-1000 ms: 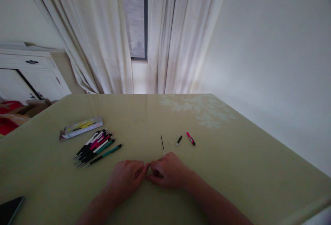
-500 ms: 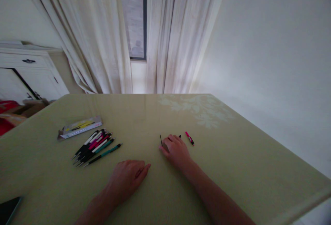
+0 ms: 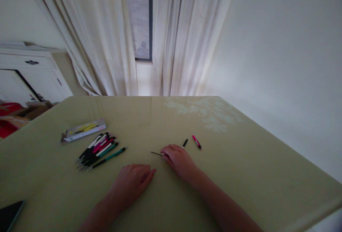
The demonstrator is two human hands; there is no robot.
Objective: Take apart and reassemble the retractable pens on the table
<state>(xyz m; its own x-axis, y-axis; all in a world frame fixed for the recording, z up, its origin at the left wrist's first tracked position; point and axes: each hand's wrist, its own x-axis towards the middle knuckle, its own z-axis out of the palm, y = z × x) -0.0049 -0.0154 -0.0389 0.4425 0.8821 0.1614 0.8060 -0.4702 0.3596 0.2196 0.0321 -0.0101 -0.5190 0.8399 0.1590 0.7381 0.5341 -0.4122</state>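
My right hand [image 3: 179, 161] is closed, its fingertips pinching one end of a thin black stick [image 3: 156, 153] that points left, low over the table. Beyond its knuckles lies a short black and white pen part [image 3: 185, 143], partly hidden by the hand. A pink and black pen part [image 3: 197, 142] rests a little farther right. My left hand [image 3: 133, 180] lies on the table with its fingers curled in, nothing visible in it. To its upper left are several pens in a pile [image 3: 97, 150], with a teal and black pen [image 3: 107, 159] along the near side.
A pen box [image 3: 84, 130] lies behind the pile on the green table [image 3: 149, 118]. At the near left edge is a dark flat device [image 3: 10, 215]. A white cabinet [image 3: 32, 75] and red items [image 3: 9, 118] stand beyond the table's left side.
My right hand has moved slightly left and nearer. The thin black stick has swung from pointing away to pointing left. More of the black and white part shows. My left hand is still.
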